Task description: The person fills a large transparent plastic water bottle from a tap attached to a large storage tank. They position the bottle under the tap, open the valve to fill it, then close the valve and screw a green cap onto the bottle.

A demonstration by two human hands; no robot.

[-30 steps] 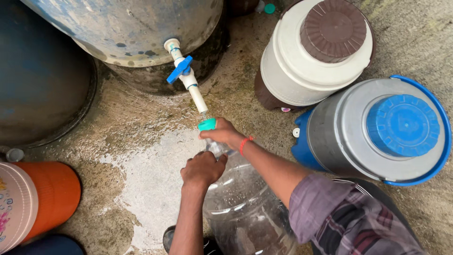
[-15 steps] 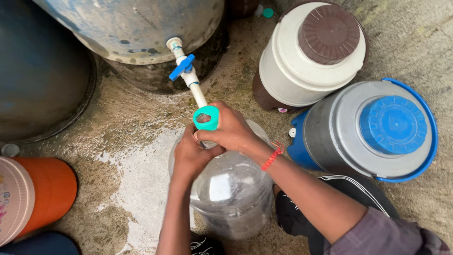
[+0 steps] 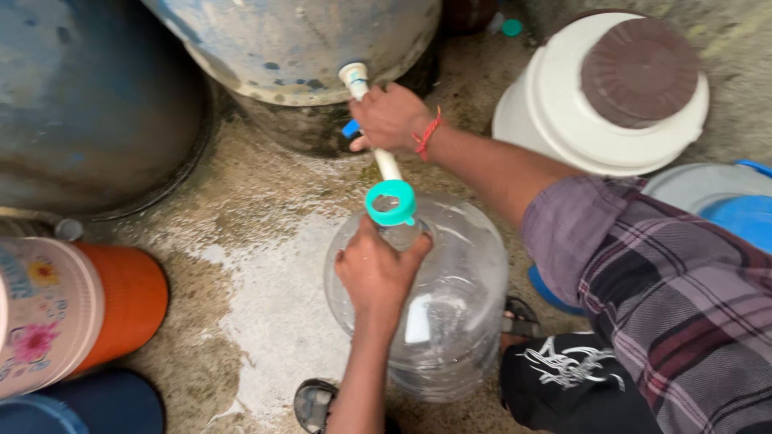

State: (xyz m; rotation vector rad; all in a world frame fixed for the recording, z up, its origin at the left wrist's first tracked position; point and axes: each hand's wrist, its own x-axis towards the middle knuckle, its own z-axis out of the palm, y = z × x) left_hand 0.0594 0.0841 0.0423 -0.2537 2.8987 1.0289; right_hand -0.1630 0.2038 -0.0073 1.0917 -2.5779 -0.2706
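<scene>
Your left hand [image 3: 378, 273] grips the clear water jug [image 3: 426, 305] at its neck, under the white pipe [image 3: 388, 165]; your right hand [image 3: 392, 116] closes on the blue tap handle [image 3: 351, 128]; a white cooler [image 3: 603, 96] crowds the right, an orange cooler [image 3: 121, 297] the left; wet floor [image 3: 273, 281] lies open between.

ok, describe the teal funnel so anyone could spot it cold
Start at the big grey-blue tank at top centre and follow its white spout pipe down past the right hand on the tap. The teal funnel sits at the pipe's end, over the clear jug whose neck the left hand grips. It is the only teal ring there.
</scene>
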